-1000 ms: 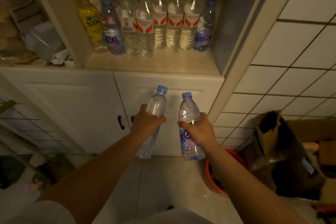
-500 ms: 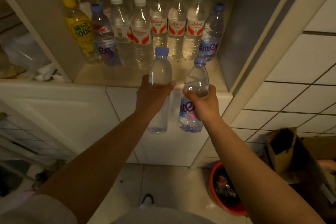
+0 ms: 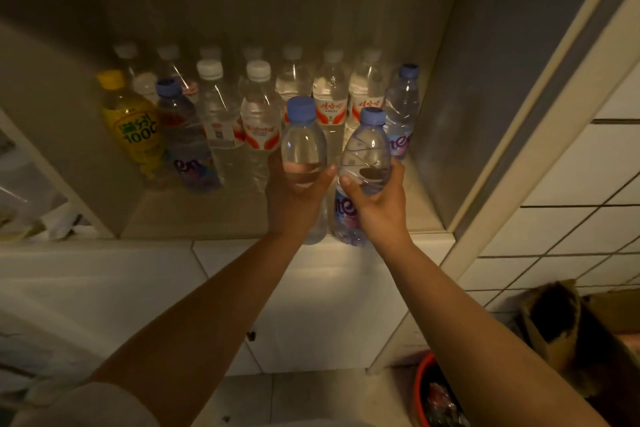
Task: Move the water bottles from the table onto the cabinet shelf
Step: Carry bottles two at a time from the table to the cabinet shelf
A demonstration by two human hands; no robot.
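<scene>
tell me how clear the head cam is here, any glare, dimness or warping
Head view: dim, warm light; the back-row bottles are soft and murky; small glints on the bottle in the right hand and the bottle in the left hand; wide-angle lens bends the cabinet frame.

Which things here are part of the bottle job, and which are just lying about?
Job:
left hand holding plain bottle
right hand holding labelled bottle
cabinet shelf
shelved water bottles

Lying about:
yellow drink bottle
red bucket
cardboard box

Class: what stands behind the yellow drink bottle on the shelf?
Behind the yellow drink bottle, white-capped clear bottles stand in a back row; their lower parts are hidden by it and its neighbours.
</scene>
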